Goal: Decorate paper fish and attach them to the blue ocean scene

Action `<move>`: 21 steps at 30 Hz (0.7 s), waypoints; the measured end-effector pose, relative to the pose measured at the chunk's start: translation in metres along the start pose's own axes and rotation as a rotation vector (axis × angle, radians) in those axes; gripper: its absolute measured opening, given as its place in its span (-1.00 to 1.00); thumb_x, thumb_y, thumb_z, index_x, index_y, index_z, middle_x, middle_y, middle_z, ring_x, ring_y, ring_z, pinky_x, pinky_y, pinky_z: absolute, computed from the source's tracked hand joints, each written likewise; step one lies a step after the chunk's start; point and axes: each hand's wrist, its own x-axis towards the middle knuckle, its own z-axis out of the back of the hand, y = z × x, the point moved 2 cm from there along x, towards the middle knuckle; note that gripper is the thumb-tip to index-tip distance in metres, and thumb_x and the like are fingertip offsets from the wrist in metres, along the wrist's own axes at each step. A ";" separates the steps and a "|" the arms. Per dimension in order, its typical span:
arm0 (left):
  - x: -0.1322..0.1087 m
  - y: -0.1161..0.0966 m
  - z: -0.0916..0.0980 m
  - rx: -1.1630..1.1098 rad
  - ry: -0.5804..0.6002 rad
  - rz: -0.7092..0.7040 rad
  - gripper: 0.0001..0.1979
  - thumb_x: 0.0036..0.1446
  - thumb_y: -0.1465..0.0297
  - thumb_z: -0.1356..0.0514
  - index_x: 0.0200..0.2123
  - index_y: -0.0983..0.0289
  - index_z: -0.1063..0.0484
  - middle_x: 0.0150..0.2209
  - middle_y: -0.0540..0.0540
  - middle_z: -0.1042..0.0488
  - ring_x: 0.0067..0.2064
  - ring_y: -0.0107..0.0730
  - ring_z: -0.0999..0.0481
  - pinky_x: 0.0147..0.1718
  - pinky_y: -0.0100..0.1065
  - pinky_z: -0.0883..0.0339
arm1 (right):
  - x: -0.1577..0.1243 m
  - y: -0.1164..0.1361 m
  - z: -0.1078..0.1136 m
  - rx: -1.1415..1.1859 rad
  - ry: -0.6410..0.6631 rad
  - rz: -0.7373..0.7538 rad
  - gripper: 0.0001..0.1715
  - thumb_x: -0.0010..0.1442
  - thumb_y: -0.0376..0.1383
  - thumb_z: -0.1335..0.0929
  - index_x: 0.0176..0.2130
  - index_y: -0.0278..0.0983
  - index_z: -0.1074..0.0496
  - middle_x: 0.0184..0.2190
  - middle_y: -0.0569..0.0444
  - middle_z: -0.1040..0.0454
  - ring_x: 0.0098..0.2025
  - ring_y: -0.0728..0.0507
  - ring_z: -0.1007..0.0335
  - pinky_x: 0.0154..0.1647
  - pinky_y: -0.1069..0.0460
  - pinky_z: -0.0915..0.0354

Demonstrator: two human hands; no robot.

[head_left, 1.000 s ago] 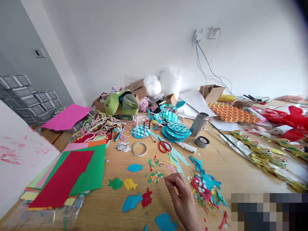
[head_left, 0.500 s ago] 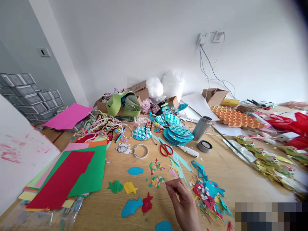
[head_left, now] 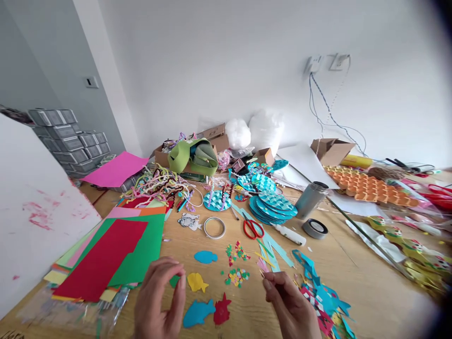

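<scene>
My left hand (head_left: 160, 299) is over the table at the lower centre-left, fingers curved, thumb and index finger tips close together; whatever is between them is too small to make out. It partly hides a green paper fish (head_left: 174, 281). My right hand (head_left: 291, 303) pinches a thin stick-like piece (head_left: 262, 273) at lower right. Between the hands lie a yellow fish (head_left: 197, 282), a blue fish (head_left: 198, 313), a red fish (head_left: 222, 310) and small confetti pieces (head_left: 237, 277). Another blue fish (head_left: 205, 257) lies farther back.
Red-handled scissors (head_left: 253, 229), a tape roll (head_left: 214, 228), a glue tube (head_left: 288, 234) and a metal bottle (head_left: 312, 200) stand or lie mid-table. Coloured paper sheets (head_left: 141, 249) are stacked at left. Blue paper scraps (head_left: 326, 296) lie right of my right hand.
My left hand has come into view over the green fish. My right hand remains near the confetti, now slightly lower and farther right, and the whole view has shifted.
</scene>
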 end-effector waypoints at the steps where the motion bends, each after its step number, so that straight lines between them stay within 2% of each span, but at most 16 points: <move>1: -0.004 0.003 -0.010 -0.010 0.033 -0.045 -0.78 0.12 0.58 -0.13 -0.15 0.31 -0.37 -0.31 0.12 -0.45 -0.19 -0.34 -0.47 -0.25 -0.36 -0.44 | 0.003 0.003 0.001 -0.006 0.023 -0.012 -0.74 0.15 -0.08 -0.36 -0.30 -0.22 -0.45 -0.49 0.11 -0.38 -0.46 -0.03 -0.31 -0.47 0.13 -0.29; 4: -0.020 0.013 -0.031 -0.003 0.090 -0.007 -0.76 0.14 0.59 -0.10 -0.12 0.30 -0.35 -0.30 0.12 -0.46 -0.22 -0.35 -0.48 -0.26 -0.36 -0.44 | 0.021 0.018 0.008 -0.025 0.040 0.020 -0.71 0.12 -0.06 -0.38 -0.34 -0.24 -0.45 -0.50 0.10 -0.38 -0.49 -0.02 -0.30 -0.53 0.14 -0.28; 7: -0.033 0.016 -0.040 -0.007 0.141 0.012 -0.74 0.16 0.58 -0.07 -0.09 0.28 -0.35 -0.29 0.13 -0.47 -0.22 -0.36 -0.49 -0.26 -0.37 -0.45 | 0.051 0.037 0.019 -0.066 0.044 0.117 -0.67 0.09 -0.02 -0.37 -0.38 -0.25 -0.45 -0.57 0.11 -0.35 -0.52 -0.03 -0.28 -0.56 0.12 -0.26; 12: -0.043 0.018 -0.043 -0.026 0.154 0.013 -0.74 0.17 0.56 -0.07 -0.07 0.28 -0.35 -0.30 0.13 -0.48 -0.23 -0.37 -0.51 -0.25 -0.38 -0.47 | 0.134 0.068 0.025 -0.217 0.084 0.255 -0.64 0.10 -0.01 -0.36 -0.33 -0.26 -0.46 -0.54 0.07 -0.41 -0.50 -0.06 -0.29 -0.51 0.06 -0.25; 15: -0.048 0.019 -0.045 -0.006 0.155 0.010 -0.75 0.17 0.55 -0.08 -0.07 0.29 -0.35 -0.31 0.14 -0.49 -0.23 -0.37 -0.52 -0.24 -0.38 -0.48 | 0.195 0.076 0.007 -0.313 0.131 0.302 -0.62 0.13 -0.02 -0.32 -0.30 -0.29 -0.46 -0.56 0.07 -0.41 -0.52 -0.05 -0.28 -0.54 0.07 -0.21; 18: -0.050 0.022 -0.045 0.023 0.129 0.018 -0.76 0.18 0.54 -0.06 -0.08 0.28 -0.36 -0.31 0.14 -0.51 -0.24 -0.37 -0.54 -0.26 -0.39 -0.49 | 0.249 0.074 -0.024 -0.496 0.195 0.323 -0.64 0.21 -0.12 -0.24 -0.29 -0.34 -0.45 -0.54 0.06 -0.43 -0.52 -0.03 -0.29 -0.53 0.09 -0.21; 21: -0.049 0.026 -0.046 0.045 0.087 0.015 -0.76 0.19 0.55 -0.04 -0.10 0.27 -0.37 -0.34 0.13 -0.53 -0.28 -0.39 -0.55 -0.28 -0.41 -0.49 | 0.292 0.066 -0.055 -0.597 0.255 0.312 -0.75 0.18 -0.23 -0.29 -0.33 -0.36 -0.47 -0.53 0.08 -0.44 -0.49 -0.03 -0.31 -0.50 0.09 -0.22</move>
